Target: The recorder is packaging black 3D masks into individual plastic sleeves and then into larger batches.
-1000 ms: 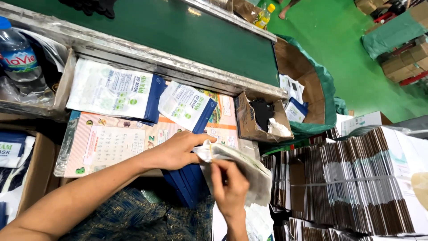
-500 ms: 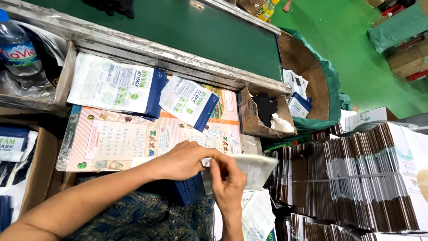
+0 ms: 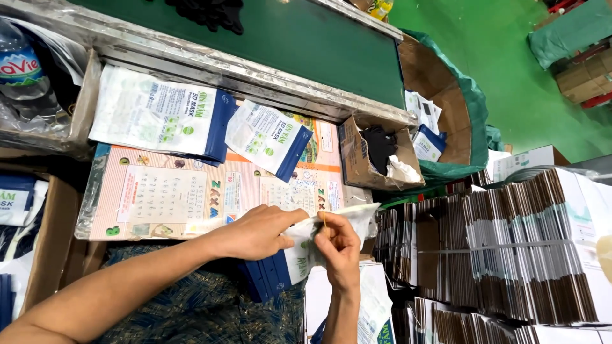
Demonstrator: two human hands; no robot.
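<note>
My left hand (image 3: 258, 230) and my right hand (image 3: 336, 245) both pinch the top edge of a white and blue plastic pouch (image 3: 319, 245), just above my lap. The pouch is in front of the alphabet chart (image 3: 191, 197), near a small cardboard box (image 3: 357, 159).

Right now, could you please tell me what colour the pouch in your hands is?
The pouch is white with a dark blue edge and green markings; head view shows it best.

White pouch (image 3: 331, 236) with green print and a navy edge; pink alphabet chart (image 3: 191, 197); dark green conveyor belt (image 3: 306, 44); brown cardboard box (image 3: 357, 159); bright green floor (image 3: 510, 57).
</note>
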